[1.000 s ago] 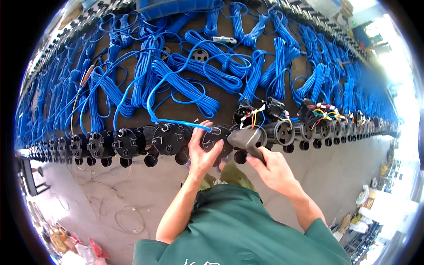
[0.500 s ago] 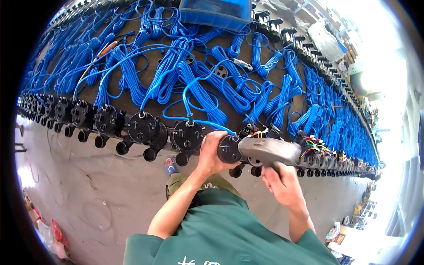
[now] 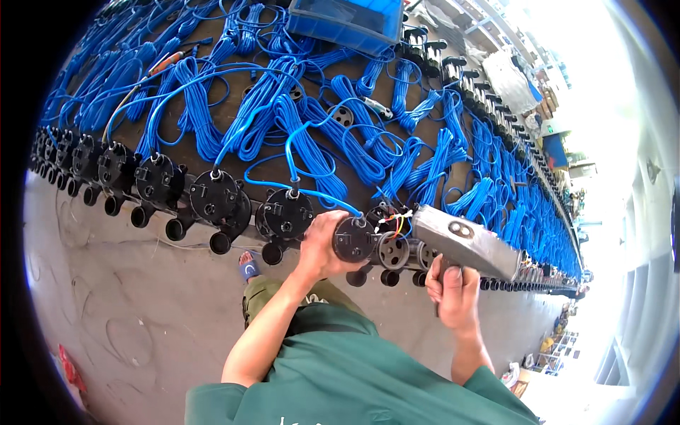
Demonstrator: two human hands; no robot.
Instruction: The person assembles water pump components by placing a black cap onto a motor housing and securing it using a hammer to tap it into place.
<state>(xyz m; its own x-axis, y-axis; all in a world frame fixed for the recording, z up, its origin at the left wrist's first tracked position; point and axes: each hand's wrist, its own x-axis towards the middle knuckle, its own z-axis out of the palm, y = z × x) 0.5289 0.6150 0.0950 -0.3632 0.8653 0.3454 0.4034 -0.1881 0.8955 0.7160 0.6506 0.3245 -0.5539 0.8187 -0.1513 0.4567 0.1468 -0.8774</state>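
My left hand (image 3: 322, 244) is wrapped around the left side of a black round pump housing (image 3: 353, 239) at the near edge of the bench. A blue cable (image 3: 322, 196) enters the top of this housing through a fitting. My right hand (image 3: 453, 290) grips the handle of a mallet (image 3: 464, 241) with a large, worn grey head. The mallet head is held up to the right of the housing, apart from it. Beneath and beside it, an open housing (image 3: 393, 249) shows a spoked round end, with coloured wires (image 3: 400, 225) above it.
Similar black housings (image 3: 214, 196) line the bench's near edge on both sides. Coiled blue cables (image 3: 265, 113) cover the dark bench top. A blue plastic crate (image 3: 345, 27) stands at the back, and another row of parts (image 3: 489, 95) runs along the far edge.
The mallet has moved right, off the housing's right edge, and its head now tilts down to the right. My left hand keeps its hold. The whole view has shifted slightly.
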